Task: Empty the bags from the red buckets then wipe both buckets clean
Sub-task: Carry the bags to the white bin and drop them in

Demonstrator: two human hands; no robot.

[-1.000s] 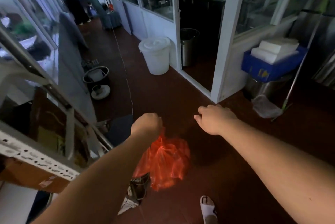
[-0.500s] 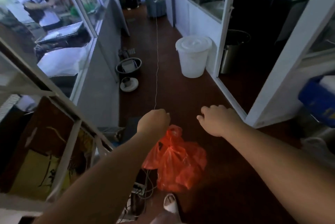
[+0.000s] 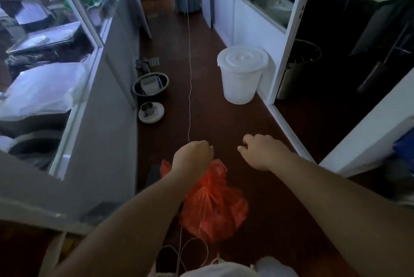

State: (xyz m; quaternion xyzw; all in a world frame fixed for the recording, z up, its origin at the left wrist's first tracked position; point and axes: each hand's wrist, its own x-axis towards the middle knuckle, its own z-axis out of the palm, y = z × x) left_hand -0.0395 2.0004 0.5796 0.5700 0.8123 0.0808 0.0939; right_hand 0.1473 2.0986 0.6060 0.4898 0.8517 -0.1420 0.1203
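Gripping the gathered neck of the red bag (image 3: 212,207) in a closed fist, my left hand (image 3: 193,155) hangs it just above the dark floor (image 3: 224,124), while my right hand (image 3: 263,151) floats beside it, fingers loosely curled around nothing, the white lidded bucket (image 3: 242,75) well ahead.

No readable text anywhere here — no labels, brands, numbers or signs. The red bag (image 3: 212,207) hanging from the left hand (image 3: 192,155) is plain plastic, no print I can make out. The white bucket (image 3: 242,75) further ahead and to the right of that grip has a blank lid and sides. The stuff behind the glass on the left is too blurry to read.
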